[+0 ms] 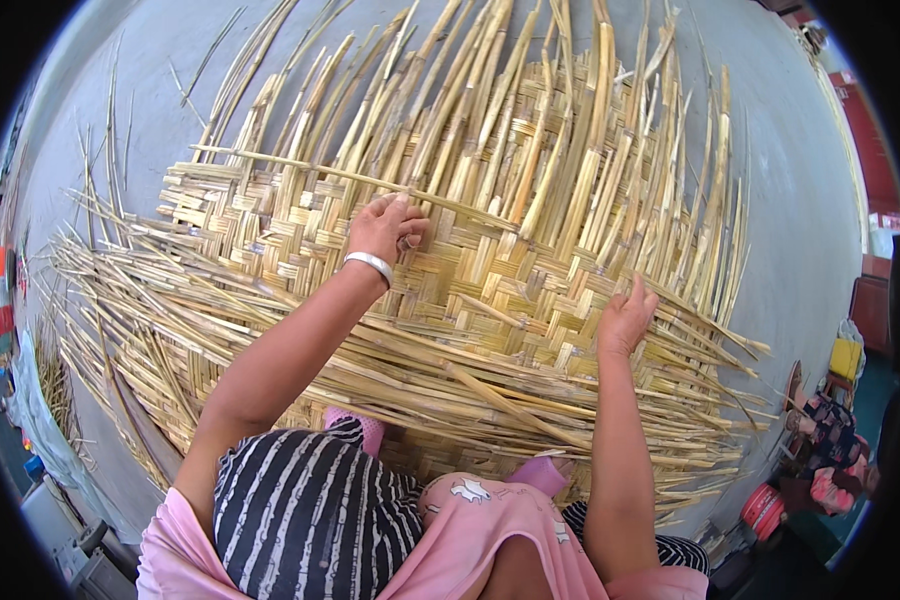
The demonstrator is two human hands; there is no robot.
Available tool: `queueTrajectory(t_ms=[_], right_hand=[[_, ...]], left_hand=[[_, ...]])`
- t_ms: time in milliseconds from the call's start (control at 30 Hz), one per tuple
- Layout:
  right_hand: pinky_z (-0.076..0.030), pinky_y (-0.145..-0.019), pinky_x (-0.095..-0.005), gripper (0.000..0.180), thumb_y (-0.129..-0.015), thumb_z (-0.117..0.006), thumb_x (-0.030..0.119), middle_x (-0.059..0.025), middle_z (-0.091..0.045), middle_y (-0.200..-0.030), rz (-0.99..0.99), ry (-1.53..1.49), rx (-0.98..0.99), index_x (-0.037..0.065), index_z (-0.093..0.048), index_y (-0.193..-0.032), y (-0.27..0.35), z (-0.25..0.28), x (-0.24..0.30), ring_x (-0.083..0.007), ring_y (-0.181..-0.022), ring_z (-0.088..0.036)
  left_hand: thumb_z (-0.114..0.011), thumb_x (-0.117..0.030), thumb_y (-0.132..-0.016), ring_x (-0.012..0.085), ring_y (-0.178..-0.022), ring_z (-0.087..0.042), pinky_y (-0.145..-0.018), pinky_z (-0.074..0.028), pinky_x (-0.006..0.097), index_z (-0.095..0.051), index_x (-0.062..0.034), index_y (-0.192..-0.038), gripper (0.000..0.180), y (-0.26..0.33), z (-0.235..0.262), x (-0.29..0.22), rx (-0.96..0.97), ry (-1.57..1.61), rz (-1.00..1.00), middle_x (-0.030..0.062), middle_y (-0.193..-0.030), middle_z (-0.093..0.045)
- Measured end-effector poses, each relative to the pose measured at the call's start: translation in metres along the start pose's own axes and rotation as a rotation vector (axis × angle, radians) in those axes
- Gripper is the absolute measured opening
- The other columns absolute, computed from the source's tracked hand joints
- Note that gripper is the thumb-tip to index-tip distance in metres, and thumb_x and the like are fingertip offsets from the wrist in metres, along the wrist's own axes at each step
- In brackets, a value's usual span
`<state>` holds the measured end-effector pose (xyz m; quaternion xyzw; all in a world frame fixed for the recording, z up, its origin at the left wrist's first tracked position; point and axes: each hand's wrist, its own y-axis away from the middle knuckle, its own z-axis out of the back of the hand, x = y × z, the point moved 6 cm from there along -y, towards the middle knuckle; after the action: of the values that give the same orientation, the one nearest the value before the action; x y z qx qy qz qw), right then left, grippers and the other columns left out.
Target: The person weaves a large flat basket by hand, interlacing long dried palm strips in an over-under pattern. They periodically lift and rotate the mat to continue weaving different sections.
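Observation:
A large mat of flattened yellow reeds (pixel 550 325) lies in front of me, its middle woven in a tight pattern. Across its far part runs one thin reed strip (pixel 300 165), slanting from upper left toward the centre. My left hand (pixel 385 228), with a pale bangle at the wrist, is closed with its fingertips on this strip. Farther right, my right hand (pixel 626 315) is closed in a pinch at the mat's surface. From beside its fingertips another reed strip (pixel 715 325) runs off to the right; the exact grip is partly hidden.
Long unwoven reed ends (pixel 470 110) fan out beyond the weave. Nearer me, a thick layer of reeds (pixel 400 350) lies crosswise, spreading past the mat's left side. Grey floor (pixel 790 200) surrounds it. At the right stand a red bucket (pixel 762 510) and a yellow container (pixel 846 357).

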<state>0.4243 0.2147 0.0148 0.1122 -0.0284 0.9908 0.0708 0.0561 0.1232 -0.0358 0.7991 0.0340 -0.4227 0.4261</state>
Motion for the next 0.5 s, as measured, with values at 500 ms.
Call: queueTrajectory(t_ms=[500], right_hand=[[-0.046, -0.073, -0.0374, 0.015, -0.084, -0.064, 0.023, -0.0075, -0.058, -0.092, 0.603, -0.152, 0.551, 0.01, -0.064, -0.092, 0.01, -0.045, 0.197, -0.0264, -0.08, -0.059]], left_hand=[[-0.057, -0.016, -0.091, 0.0181, -0.094, -0.064, -0.075, -0.052, 0.028, -0.057, -0.0043, -0.102, 0.015, -0.017, 0.021, -0.059, 0.199, 0.007, -0.017, 0.0096, -0.102, -0.065]])
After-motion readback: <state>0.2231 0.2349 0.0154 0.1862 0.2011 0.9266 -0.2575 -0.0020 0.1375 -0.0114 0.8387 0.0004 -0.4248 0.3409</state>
